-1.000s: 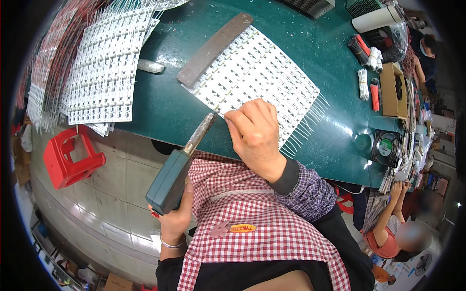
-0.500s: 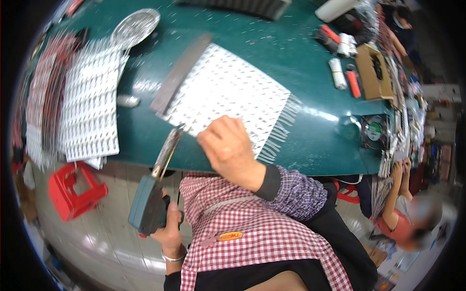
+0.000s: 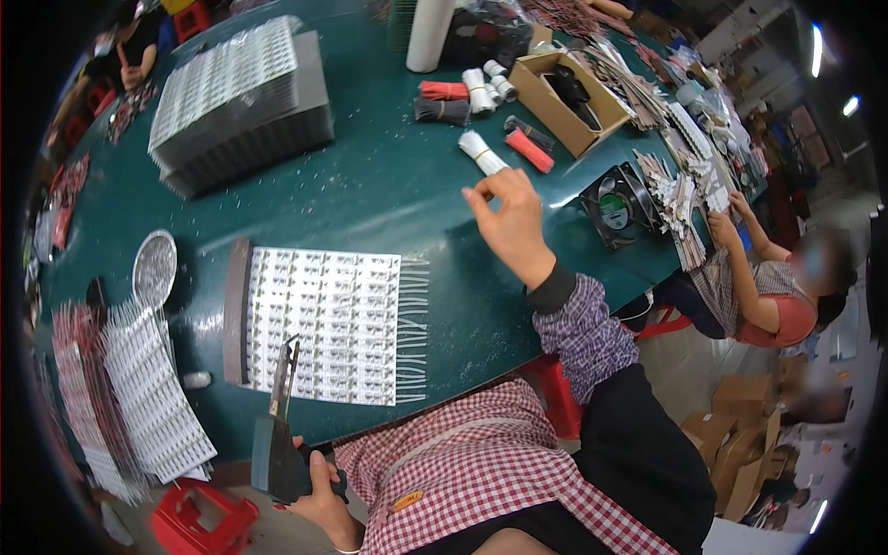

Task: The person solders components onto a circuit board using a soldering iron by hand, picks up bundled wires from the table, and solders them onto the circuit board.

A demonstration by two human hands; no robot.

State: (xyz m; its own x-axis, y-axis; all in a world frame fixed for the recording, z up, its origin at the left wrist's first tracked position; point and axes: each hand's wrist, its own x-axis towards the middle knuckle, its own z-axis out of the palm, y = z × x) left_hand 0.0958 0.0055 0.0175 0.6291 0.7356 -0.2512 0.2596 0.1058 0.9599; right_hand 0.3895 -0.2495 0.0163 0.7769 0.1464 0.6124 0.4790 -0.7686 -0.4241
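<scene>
My left hand (image 3: 319, 495) is closed round the handle of a dark green soldering gun (image 3: 276, 453). Its long metal nose reaches over a white circuit board panel (image 3: 324, 324) printed with rows of small repeated units. Short white wires (image 3: 413, 328) stick out along the panel's right edge. A dark bar (image 3: 238, 310) lies along the left edge. My right hand (image 3: 511, 222) is out over the table, fingers bent, with thumb and fingers apart and nothing visible in them. Just beyond its fingertips lies a bundle of white wires (image 3: 479, 150).
Wired panels (image 3: 153, 398) are piled at the left, beside a round metal dish (image 3: 154, 268). A tall panel stack (image 3: 236, 92) stands at the far left. Red and black wire bundles, an open cardboard box (image 3: 578, 102) and a fan (image 3: 618, 205) lie right. A co-worker (image 3: 772, 296) sits there.
My right hand has left the panel's near edge and moved out to the right, towards the wire bundles. The head view has swung. My left hand still holds the soldering gun.
</scene>
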